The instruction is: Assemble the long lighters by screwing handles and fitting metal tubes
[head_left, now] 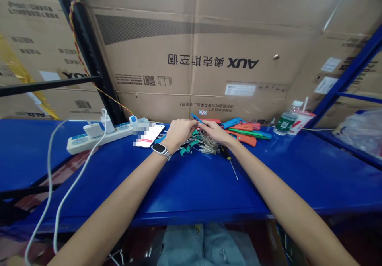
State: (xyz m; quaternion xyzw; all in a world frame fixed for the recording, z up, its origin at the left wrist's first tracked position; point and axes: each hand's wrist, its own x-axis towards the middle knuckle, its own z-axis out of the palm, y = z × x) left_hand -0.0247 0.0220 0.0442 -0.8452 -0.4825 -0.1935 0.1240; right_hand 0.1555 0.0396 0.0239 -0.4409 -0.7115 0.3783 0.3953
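My left hand point(180, 132), with a watch point(159, 149) on its wrist, is closed with its fingertips beside my right hand. My right hand point(214, 132) pinches a slim blue plastic piece point(196, 118), whose tip points up and left. What my left fingers grip is hidden. Below both hands lies a pile of small parts: green pieces point(185, 150) with thin wires and pale, clear-looking pieces point(209, 148). Orange plastic handles point(246, 139), a blue handle point(232, 122) and a green one point(249, 132) lie heaped to the right. A screwdriver point(229, 159) points toward me.
A phone point(152, 134) and a white power strip point(98, 138) with plugs and cables lie left on the blue table point(191, 194). A bottle point(285, 122) and a cup with a straw point(301, 122) stand at right. Cardboard point(209, 31) walls the back, between metal posts.
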